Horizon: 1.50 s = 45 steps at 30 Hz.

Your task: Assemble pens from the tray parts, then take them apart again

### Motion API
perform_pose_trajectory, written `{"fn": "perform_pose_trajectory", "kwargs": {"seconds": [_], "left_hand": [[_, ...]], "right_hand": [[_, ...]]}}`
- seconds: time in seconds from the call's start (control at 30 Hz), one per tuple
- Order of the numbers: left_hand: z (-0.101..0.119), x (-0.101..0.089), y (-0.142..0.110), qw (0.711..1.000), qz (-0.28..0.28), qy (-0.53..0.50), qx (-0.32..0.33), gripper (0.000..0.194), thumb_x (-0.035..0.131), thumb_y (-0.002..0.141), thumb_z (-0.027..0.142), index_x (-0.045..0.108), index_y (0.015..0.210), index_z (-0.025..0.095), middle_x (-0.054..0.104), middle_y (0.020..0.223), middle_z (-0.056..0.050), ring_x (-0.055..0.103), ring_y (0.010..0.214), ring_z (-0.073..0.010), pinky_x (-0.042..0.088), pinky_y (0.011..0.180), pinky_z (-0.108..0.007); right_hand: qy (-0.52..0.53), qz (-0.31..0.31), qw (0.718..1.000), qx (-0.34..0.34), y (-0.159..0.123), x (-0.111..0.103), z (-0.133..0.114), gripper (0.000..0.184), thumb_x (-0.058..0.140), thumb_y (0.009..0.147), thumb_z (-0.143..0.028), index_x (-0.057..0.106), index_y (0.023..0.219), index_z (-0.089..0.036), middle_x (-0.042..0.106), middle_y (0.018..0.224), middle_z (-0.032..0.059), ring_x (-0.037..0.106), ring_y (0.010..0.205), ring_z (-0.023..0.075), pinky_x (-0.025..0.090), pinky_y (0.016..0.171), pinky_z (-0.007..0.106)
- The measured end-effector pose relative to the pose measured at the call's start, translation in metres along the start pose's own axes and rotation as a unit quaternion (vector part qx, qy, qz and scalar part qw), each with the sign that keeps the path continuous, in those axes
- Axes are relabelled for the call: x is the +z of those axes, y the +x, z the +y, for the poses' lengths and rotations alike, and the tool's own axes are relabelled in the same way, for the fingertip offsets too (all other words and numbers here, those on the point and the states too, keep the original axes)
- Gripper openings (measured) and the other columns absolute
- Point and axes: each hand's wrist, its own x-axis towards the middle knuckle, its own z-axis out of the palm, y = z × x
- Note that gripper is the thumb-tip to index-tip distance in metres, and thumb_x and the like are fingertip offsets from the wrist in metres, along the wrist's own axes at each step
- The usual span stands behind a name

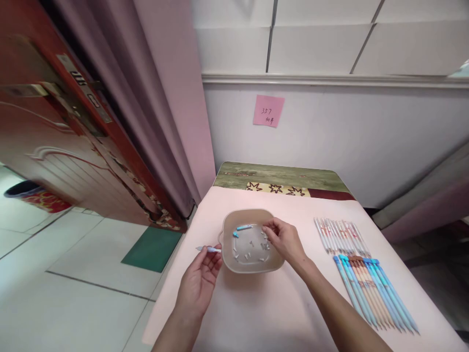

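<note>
My left hand [201,278] is left of a beige plastic basin [252,268], thumb and fingers closed on a short pen front section [209,249] whose tip points left. Over the basin's right side, my right hand [282,237] dips in with thumb and fingertips pinched together. Whatever is between those fingertips is too small or hidden to tell. Several small whitish plastic pieces [264,246] lie on the basin floor, some close under my right fingers. A short blue pen part [244,228] and a small blue piece [235,235] rest there too.
Right of the basin are a row of several whitish pen parts [340,234] and, nearer me, a row of blue and tan pens [373,293]. A pale cloth [256,313] covers most of the table. A pink note [268,111] hangs on the wall; a door [73,142] stands left.
</note>
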Motion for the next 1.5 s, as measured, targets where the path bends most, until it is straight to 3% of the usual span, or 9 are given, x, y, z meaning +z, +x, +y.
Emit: {"fn": "perform_pose_trajectory", "kwargs": {"seconds": [0.13, 0.27, 0.37, 0.53, 0.77, 1.0, 1.17, 1.37, 1.5], "left_hand": [[-0.007, -0.001, -0.006, 1.0, -0.009, -0.008, -0.027, 0.016, 0.05, 0.089, 0.008, 0.065, 0.081, 0.009, 0.072, 0.081, -0.012, 0.067, 0.062, -0.014, 0.058, 0.06, -0.025], [-0.016, 0.0, -0.013, 0.998, -0.042, -0.042, -0.031, 0.015, 0.054, 0.087, 0.008, 0.065, 0.079, 0.011, 0.071, 0.077, -0.009, 0.068, 0.068, -0.015, 0.058, 0.067, -0.028], [-0.019, -0.001, -0.015, 0.992, -0.088, -0.075, -0.05, 0.011, 0.058, 0.086, 0.012, 0.067, 0.079, 0.012, 0.07, 0.08, -0.008, 0.067, 0.074, -0.0152, 0.056, 0.073, -0.028], [-0.03, -0.008, -0.02, 0.988, -0.13, -0.042, -0.079, 0.007, 0.069, 0.079, 0.016, 0.067, 0.084, 0.012, 0.07, 0.087, -0.008, 0.066, 0.08, -0.0167, 0.054, 0.075, -0.027], [-0.016, -0.016, -0.042, 0.964, -0.026, 0.158, 0.214, 0.051, 0.073, 0.059, -0.009, 0.068, 0.102, 0.019, 0.064, 0.117, -0.01, 0.054, 0.119, -0.0217, 0.041, 0.099, -0.021], [-0.012, -0.013, -0.042, 0.901, -0.175, 0.326, 0.225, 0.051, 0.068, 0.059, -0.009, 0.073, 0.1, 0.02, 0.069, 0.108, -0.01, 0.06, 0.108, -0.0265, 0.045, 0.096, -0.028], [-0.015, -0.019, -0.04, 0.871, -0.199, 0.372, 0.252, 0.061, 0.069, 0.058, -0.005, 0.068, 0.113, 0.022, 0.066, 0.117, -0.011, 0.058, 0.113, -0.0291, 0.046, 0.097, -0.032], [-0.007, -0.022, -0.04, 0.879, -0.18, 0.372, 0.237, 0.05, 0.07, 0.069, 0.009, 0.063, 0.116, 0.022, 0.068, 0.109, -0.009, 0.062, 0.098, -0.024, 0.048, 0.088, -0.027], [0.001, -0.028, -0.037, 0.86, -0.14, 0.41, 0.268, 0.038, 0.066, 0.077, 0.02, 0.06, 0.115, 0.021, 0.071, 0.096, -0.007, 0.061, 0.074, -0.0167, 0.049, 0.074, -0.024]], "right_hand": [[-0.024, -0.093, 0.994, -0.056, -0.001, 0.02, -0.021, 0.012, 0.062, 0.079, -0.03, 0.07, 0.081, -0.021, 0.069, 0.068, 0.0007, 0.061, 0.061, 0.014, 0.046, 0.06, 0.023], [0.212, -0.184, 0.959, -0.046, -0.029, 0.05, -0.047, 0.029, 0.055, 0.086, -0.044, 0.065, 0.096, -0.018, 0.066, 0.068, 0.0006, 0.059, 0.053, 0.0121, 0.047, 0.051, 0.023], [0.253, -0.156, 0.952, -0.069, -0.049, 0.062, -0.055, 0.024, 0.063, 0.081, -0.038, 0.065, 0.095, -0.019, 0.067, 0.073, 0.001, 0.06, 0.059, 0.0128, 0.049, 0.056, 0.024], [0.136, -0.037, 0.978, -0.151, -0.064, 0.055, -0.053, 0.01, 0.062, 0.081, -0.022, 0.068, 0.088, -0.02, 0.069, 0.078, 0.0031, 0.061, 0.065, 0.0135, 0.05, 0.061, 0.024], [0.006, -0.011, 0.98, -0.197, -0.076, 0.036, -0.061, 0.011, 0.058, 0.081, -0.017, 0.066, 0.087, -0.022, 0.068, 0.073, 0.0018, 0.061, 0.06, 0.0129, 0.047, 0.057, 0.023], [-0.029, -0.047, 0.972, -0.228, -0.082, 0.055, -0.07, 0.014, 0.054, 0.074, -0.011, 0.061, 0.08, -0.02, 0.064, 0.07, 0.0005, 0.058, 0.063, 0.0131, 0.043, 0.06, 0.022], [0.003, -0.061, 0.975, -0.213, -0.085, 0.058, -0.074, 0.01, 0.054, 0.079, -0.014, 0.062, 0.081, -0.02, 0.064, 0.07, 0.0004, 0.059, 0.063, 0.0127, 0.043, 0.062, 0.022], [0.008, -0.19, 0.952, -0.239, -0.041, 0.051, -0.057, 0.019, 0.055, 0.087, -0.026, 0.068, 0.1, -0.021, 0.071, 0.078, -0.0003, 0.062, 0.065, 0.0107, 0.044, 0.062, 0.018], [-0.305, -0.147, 0.934, -0.109, 0.025, 0.045, -0.024, 0.025, 0.047, 0.092, -0.024, 0.067, 0.106, -0.02, 0.072, 0.098, 0.0062, 0.066, 0.087, 0.0169, 0.045, 0.076, 0.023]]}}
